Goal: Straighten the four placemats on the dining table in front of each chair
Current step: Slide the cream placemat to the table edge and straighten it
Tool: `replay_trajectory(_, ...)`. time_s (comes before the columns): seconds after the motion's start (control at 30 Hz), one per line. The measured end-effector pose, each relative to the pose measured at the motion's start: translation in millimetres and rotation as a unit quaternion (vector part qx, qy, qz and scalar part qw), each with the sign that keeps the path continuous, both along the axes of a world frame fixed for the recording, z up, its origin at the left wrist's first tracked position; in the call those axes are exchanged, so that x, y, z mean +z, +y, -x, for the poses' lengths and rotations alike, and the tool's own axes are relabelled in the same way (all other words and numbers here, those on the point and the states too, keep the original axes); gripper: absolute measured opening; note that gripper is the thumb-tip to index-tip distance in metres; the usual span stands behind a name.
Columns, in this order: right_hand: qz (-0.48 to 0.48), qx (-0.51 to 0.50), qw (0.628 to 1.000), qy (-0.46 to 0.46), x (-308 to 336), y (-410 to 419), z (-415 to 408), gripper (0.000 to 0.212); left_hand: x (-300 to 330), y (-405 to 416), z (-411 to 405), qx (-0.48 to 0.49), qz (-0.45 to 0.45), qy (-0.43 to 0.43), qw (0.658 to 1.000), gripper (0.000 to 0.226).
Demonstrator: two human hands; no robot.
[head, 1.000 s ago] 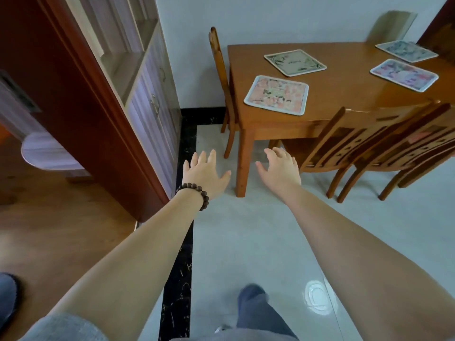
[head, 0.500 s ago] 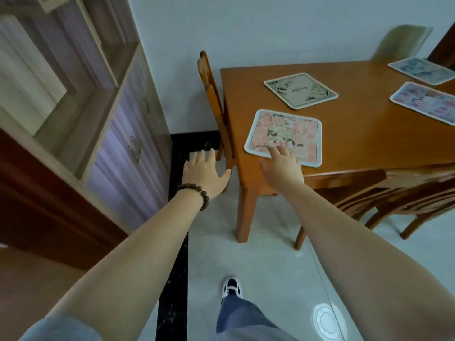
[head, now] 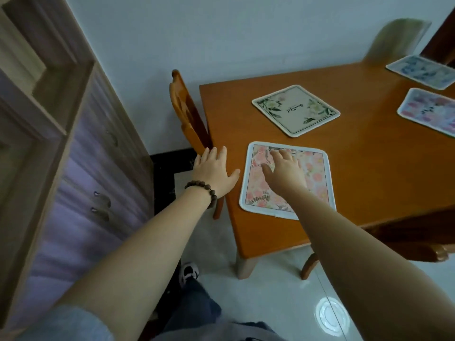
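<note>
Four placemats lie on the wooden dining table [head: 364,173]. Nearest me is a pink floral placemat [head: 317,183], slightly askew near the table's left corner. My right hand [head: 285,171] is spread flat over it, palm down, fingers apart. My left hand [head: 213,172], with a bead bracelet at the wrist, hovers open over the table's left edge beside that mat. A cream placemat with green leaves [head: 295,110] lies rotated like a diamond farther back. A pink placemat [head: 428,110] and a blue placemat [head: 423,71] sit at the right edge, partly cut off.
A wooden chair [head: 189,114] stands at the table's left end, against the white wall. Another chair's back [head: 413,239] is tucked at the near side, right. A tall cabinet [head: 81,148] fills the left. My leg and shoe [head: 188,271] stand on the glossy tile floor.
I have stepped closer to the table. My right hand has moved from the pink mat's near edge onto its middle; my left hand has come up to the table's left edge.
</note>
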State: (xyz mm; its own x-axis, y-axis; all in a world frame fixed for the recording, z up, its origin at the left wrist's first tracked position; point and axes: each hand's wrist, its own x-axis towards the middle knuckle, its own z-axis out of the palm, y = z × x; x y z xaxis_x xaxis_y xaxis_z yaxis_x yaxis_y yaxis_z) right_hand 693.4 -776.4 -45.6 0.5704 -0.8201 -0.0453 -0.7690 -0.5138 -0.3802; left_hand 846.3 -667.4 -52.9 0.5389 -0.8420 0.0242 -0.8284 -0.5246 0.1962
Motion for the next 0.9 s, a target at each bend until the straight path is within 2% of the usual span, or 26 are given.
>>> replay_trajectory(0.33,-0.003,-0.131,0.991,-0.005,-34.1,-97.2,-64.8,0.053,-37.8,-138.4,-91.6,-0.121,-0.02,0.022,0.992,0.081)
replay_trajectory(0.67,-0.044,-0.318,0.947,0.014,-40.1,-173.5,-156.6,0.053,-39.2,-271.4,-203.6,-0.278,-0.065,0.04,0.957,0.078)
replay_trajectory(0.9,-0.055,-0.377,0.925,0.008,-37.6,-202.0,-185.0,0.052,-42.9,-328.6,-233.5,-0.343,-0.075,0.046,0.935,0.079)
